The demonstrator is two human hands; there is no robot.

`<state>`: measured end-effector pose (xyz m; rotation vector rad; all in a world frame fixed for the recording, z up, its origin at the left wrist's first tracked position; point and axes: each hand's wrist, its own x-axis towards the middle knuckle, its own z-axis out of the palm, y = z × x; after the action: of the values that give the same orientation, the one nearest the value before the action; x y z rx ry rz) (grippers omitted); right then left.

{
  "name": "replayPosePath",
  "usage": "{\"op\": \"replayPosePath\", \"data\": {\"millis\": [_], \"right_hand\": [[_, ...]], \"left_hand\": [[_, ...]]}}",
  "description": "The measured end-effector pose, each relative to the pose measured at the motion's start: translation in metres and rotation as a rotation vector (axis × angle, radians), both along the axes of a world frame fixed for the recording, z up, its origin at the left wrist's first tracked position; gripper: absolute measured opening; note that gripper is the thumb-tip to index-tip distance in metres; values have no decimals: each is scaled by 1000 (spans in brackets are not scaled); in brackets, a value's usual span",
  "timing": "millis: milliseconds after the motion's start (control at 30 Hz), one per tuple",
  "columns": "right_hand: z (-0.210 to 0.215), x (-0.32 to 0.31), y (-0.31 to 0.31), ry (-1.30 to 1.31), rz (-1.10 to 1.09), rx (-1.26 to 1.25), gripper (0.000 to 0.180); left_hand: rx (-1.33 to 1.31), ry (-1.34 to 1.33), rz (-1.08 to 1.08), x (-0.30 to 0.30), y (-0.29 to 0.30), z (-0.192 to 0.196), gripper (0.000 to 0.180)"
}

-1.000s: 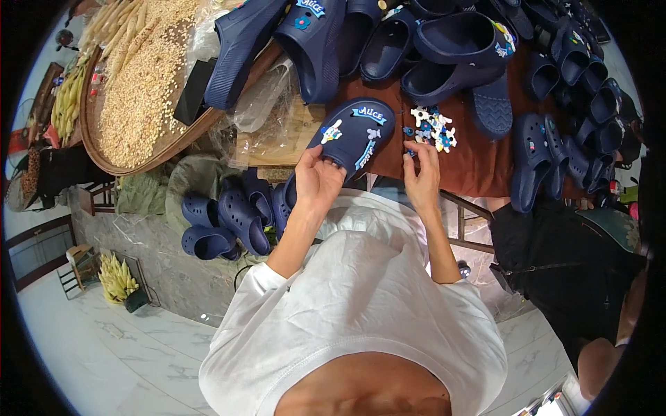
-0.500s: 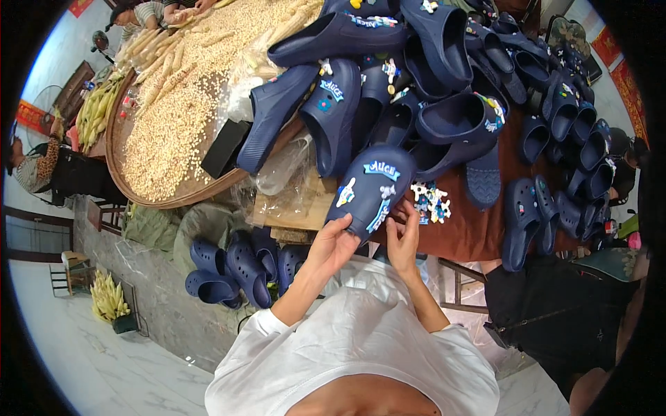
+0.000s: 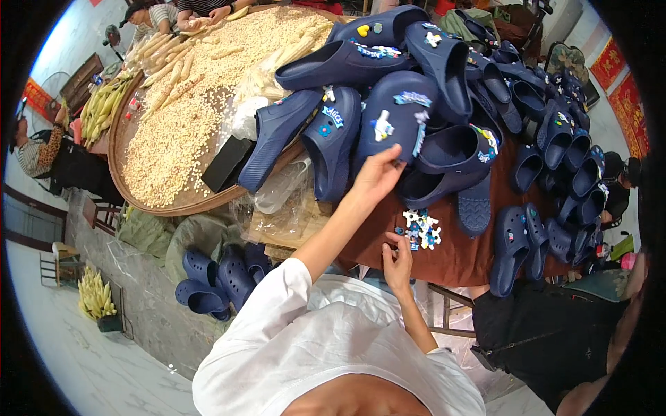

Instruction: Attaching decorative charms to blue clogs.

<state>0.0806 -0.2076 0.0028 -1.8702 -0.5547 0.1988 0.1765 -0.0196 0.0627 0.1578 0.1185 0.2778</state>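
Fingers (image 3: 390, 161) of the left hand (image 3: 378, 177) lie spread and loosely curled against the lower edge of a dark blue clog (image 3: 392, 121), which leans toe-up on the heap; whether they pinch it or only touch it I cannot tell. Those of the right hand (image 3: 397, 265) are bent inward, fingertips close together at the near edge of the small charms (image 3: 419, 229), and a firm grip on any one of them cannot be made out.

Largest in view is the round woven tray (image 3: 121, 173) at the left, filled with pale corn kernels (image 3: 173, 132) and stripped cobs. Beside it, a pile of dark blue clogs (image 3: 444, 62) covers the brown cloth (image 3: 458, 256) on the table, running off to the right in rows. The touched clog sits in the middle of that pile and carries a white figure and a light blue label on its upper. A black box (image 3: 225, 163) rests against the tray rim. More clogs (image 3: 215, 281) lie on the floor below. The charms, white and blue, are clustered on the cloth just above the right hand and well below the left.
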Motion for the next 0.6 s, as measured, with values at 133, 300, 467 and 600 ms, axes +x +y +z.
{"op": "replayPosePath", "data": {"millis": [133,300,467,600], "right_hand": [[-5,-1,-5,40,24,-46,21],[-8,-4,-3,26,28,-59,21],[-11,-5,6,14,79,-68,19],[-32,-2,4,-84,105,-74,19]], "left_hand": [[295,229,34,-6,-20,5,53],[379,296,4,-22,-23,9,59],[333,397,45,-38,-19,-6,47],[448,336,47,-46,-22,-24,50]]}}
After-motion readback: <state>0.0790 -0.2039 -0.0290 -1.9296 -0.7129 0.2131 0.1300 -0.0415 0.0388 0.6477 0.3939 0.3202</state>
